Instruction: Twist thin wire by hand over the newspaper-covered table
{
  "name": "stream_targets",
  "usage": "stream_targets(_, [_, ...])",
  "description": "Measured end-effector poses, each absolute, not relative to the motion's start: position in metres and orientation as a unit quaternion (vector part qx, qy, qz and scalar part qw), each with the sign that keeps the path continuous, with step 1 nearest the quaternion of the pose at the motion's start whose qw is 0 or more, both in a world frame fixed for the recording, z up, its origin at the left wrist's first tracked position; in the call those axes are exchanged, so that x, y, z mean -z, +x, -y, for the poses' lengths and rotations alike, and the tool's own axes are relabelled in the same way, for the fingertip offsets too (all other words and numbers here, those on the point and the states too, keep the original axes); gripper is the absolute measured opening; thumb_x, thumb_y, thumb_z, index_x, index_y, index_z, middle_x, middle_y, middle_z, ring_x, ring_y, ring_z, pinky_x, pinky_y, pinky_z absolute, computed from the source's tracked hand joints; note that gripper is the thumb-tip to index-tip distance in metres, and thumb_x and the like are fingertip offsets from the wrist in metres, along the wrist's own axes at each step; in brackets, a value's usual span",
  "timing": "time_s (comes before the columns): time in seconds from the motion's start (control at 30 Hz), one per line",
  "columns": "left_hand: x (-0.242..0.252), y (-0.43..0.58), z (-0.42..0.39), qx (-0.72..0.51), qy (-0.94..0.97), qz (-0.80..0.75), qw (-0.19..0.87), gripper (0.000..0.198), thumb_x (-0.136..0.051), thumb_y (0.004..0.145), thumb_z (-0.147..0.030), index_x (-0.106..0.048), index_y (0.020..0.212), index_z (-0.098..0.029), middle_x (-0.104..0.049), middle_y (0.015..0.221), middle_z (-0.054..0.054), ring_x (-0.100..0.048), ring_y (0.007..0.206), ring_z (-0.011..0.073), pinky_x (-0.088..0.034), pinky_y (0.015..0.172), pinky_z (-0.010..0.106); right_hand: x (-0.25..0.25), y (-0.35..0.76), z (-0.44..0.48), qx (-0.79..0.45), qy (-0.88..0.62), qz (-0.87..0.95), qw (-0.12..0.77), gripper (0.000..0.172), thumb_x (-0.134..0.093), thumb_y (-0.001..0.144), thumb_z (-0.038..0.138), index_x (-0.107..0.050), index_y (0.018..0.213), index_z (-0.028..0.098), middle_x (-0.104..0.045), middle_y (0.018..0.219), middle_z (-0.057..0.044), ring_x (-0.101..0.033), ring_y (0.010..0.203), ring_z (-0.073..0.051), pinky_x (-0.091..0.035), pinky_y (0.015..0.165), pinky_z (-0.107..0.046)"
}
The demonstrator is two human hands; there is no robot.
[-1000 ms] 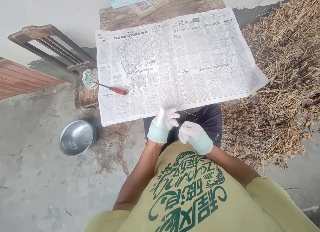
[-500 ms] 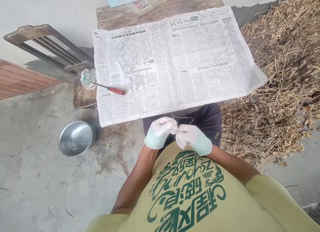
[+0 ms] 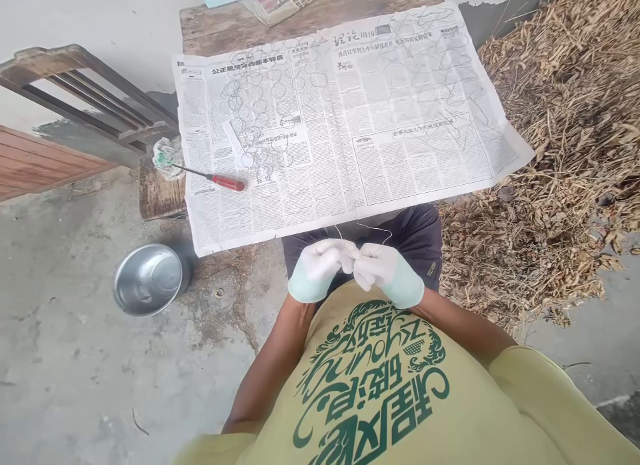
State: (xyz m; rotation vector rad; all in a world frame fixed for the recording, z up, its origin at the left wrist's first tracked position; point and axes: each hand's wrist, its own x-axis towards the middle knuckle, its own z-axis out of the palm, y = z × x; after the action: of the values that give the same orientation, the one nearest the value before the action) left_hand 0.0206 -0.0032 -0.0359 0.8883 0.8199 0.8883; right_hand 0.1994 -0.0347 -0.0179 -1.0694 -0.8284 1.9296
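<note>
My left hand (image 3: 320,268) and my right hand (image 3: 383,270), both in white gloves with pale green cuffs, meet above my lap. Their fingertips pinch a thin wire (image 3: 376,228) between them. One short end sticks up over the left fingers, and a longer bent end curves above the right hand. The exact grip point is hidden by the fingers. Just beyond, newspaper sheets (image 3: 320,198) cover the table. Several thin wire rings (image 3: 283,108) lie on the left part, and loose curved wire pieces (image 3: 440,78) on the right part.
A red-handled screwdriver (image 3: 227,183) lies at the newspaper's left edge, beside a crumpled plastic bag (image 3: 167,159) on a wooden chair (image 3: 160,191). A metal pot (image 3: 150,281) stands on the concrete floor. Dry plant stalks (image 3: 550,138) are heaped at the right.
The wire's short end now leans further left, and its longer end has shifted slightly over the right hand. Both hands keep their pinch close together. The view has moved a little.
</note>
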Motion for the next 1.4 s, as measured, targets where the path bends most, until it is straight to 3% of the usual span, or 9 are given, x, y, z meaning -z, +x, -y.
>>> stream_targets(0.27, [0.040,0.028,0.003,-0.356,0.405,-0.424,0.727,0.037,-0.090,0.076,-0.049,-0.081,0.078,-0.013,-0.071,0.062,0.005,-0.059,0.054,0.0144,-0.049,0.054,0.028,0.008,0.202,0.037,-0.736,-0.440,0.391,0.335,0.025,-0.062,0.091,0.023,-0.060,0.067,0.021,-0.062,0.049,0.003,-0.056,0.050,-0.014,-0.045,0.064,-0.032])
stream_targets(0.47, [0.039,0.032,0.001,-0.318,0.377,-0.441,0.750,0.033,-0.089,0.075,-0.044,-0.079,0.075,-0.013,-0.071,0.064,0.005,-0.058,0.054,0.0125,-0.049,0.053,0.026,0.013,0.207,0.035,-0.738,-0.447,0.403,0.306,0.038,-0.066,0.094,0.029,-0.059,0.058,0.021,-0.064,0.051,0.000,-0.060,0.055,-0.014,-0.052,0.073,-0.033])
stream_targets(0.6, [0.039,0.023,-0.002,-0.350,0.353,-0.453,0.740,0.038,-0.093,0.071,-0.046,-0.082,0.086,-0.013,-0.072,0.064,0.004,-0.059,0.051,0.0120,-0.049,0.051,0.025,0.015,0.226,0.030,-0.763,-0.431,0.398,0.273,0.013,-0.071,0.090,0.029,-0.075,0.089,0.017,-0.074,0.067,0.000,-0.064,0.060,-0.015,-0.051,0.063,-0.029])
stream_targets(0.73, [0.038,0.015,-0.007,-0.337,0.369,-0.467,0.729,0.040,-0.093,0.071,-0.048,-0.082,0.087,-0.012,-0.074,0.067,0.006,-0.059,0.050,0.0119,-0.050,0.051,0.026,0.010,0.250,0.024,-0.738,-0.454,0.405,0.293,0.025,-0.072,0.089,0.028,-0.078,0.109,0.014,-0.081,0.089,-0.007,-0.072,0.072,-0.017,-0.057,0.069,-0.032])
stream_targets(0.9, [0.036,0.014,-0.010,-0.325,0.384,-0.464,0.729,0.041,-0.092,0.073,-0.050,-0.083,0.089,-0.013,-0.075,0.069,0.007,-0.061,0.052,0.0124,-0.051,0.051,0.025,0.005,0.255,0.022,-0.681,-0.499,0.431,0.319,0.017,-0.067,0.092,0.024,-0.080,0.098,0.015,-0.079,0.077,-0.005,-0.070,0.063,-0.016,-0.055,0.061,-0.030])
stream_targets(1.03, [0.039,0.013,-0.011,-0.288,0.399,-0.455,0.742,0.043,-0.089,0.076,-0.053,-0.084,0.091,-0.013,-0.075,0.067,0.007,-0.061,0.050,0.0129,-0.050,0.050,0.026,0.010,0.250,0.024,-0.673,-0.497,0.430,0.339,0.024,-0.063,0.095,0.032,-0.080,0.094,0.015,-0.077,0.069,-0.005,-0.066,0.052,-0.015,-0.049,0.050,-0.028])
stream_targets(1.2, [0.044,0.012,-0.010,-0.220,0.383,-0.428,0.788,0.055,-0.094,0.063,-0.064,-0.082,0.081,-0.014,-0.070,0.056,0.005,-0.055,0.043,0.0119,-0.041,0.042,0.024,0.010,0.249,0.026,-0.692,-0.499,0.405,0.330,0.023,-0.064,0.093,0.032,-0.076,0.083,0.015,-0.074,0.062,-0.004,-0.064,0.047,-0.014,-0.046,0.046,-0.026])
stream_targets(1.4, [0.047,0.009,-0.004,-0.233,0.371,-0.406,0.802,0.053,-0.095,0.064,-0.061,-0.079,0.078,-0.013,-0.070,0.056,0.005,-0.054,0.043,0.0124,-0.042,0.045,0.027,0.008,0.248,0.026,-0.729,-0.499,0.358,0.301,0.022,-0.068,0.088,0.036,-0.075,0.081,0.015,-0.073,0.057,-0.003,-0.062,0.044,-0.014,-0.044,0.043,-0.024])
